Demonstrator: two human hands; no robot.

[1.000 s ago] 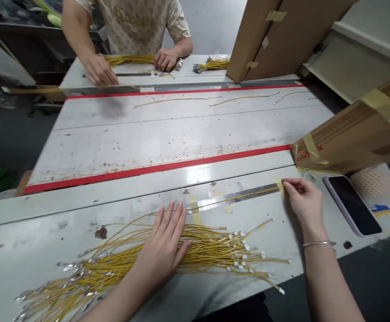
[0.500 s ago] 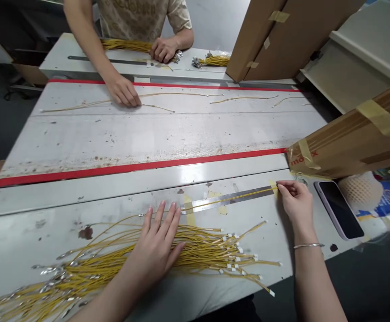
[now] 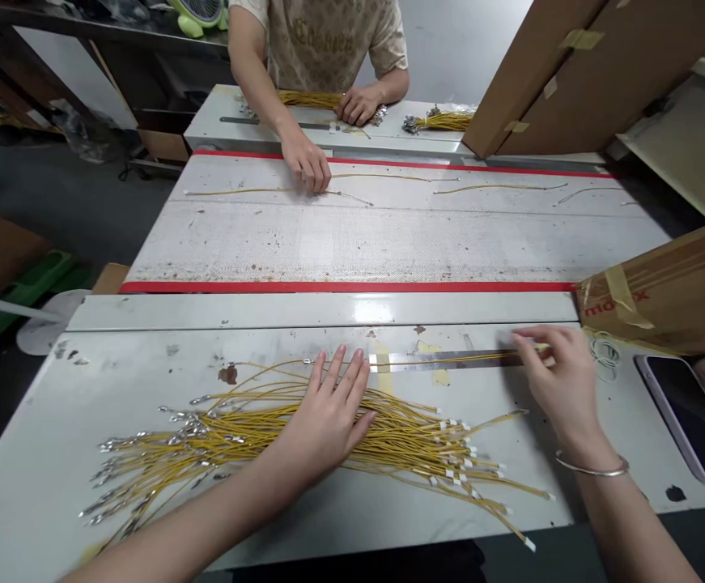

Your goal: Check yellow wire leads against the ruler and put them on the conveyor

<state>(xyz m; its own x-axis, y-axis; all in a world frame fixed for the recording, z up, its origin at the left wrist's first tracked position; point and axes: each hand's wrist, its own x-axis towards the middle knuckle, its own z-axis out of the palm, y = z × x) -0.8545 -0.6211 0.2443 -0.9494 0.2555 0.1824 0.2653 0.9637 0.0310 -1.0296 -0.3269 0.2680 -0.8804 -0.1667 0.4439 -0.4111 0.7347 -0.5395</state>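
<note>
My left hand [image 3: 333,417] lies flat with spread fingers on a loose pile of yellow wires [image 3: 255,425]. Its fingertips reach a single yellow wire [image 3: 461,359] stretched along a steel ruler [image 3: 413,361], which is taped to the bench. My right hand [image 3: 562,385] is at the ruler's right end, thumb and index finger close together and slightly blurred. Anything between those fingertips is hidden. Silvery metal terminals [image 3: 176,429] tip the pile's left ends, and white connectors [image 3: 461,465] tip the right.
Across a red-edged conveyor belt [image 3: 352,243], a co-worker's hand [image 3: 309,166] is at wires on the belt. A taped cardboard box [image 3: 661,283] stands at the right. Rubber bands [image 3: 605,356] and a phone [image 3: 692,417] lie on the bench.
The view has shifted, so the scene sits farther right. My right thumb and index finger have lifted off the wire's end. My left hand stays on the pile.
</note>
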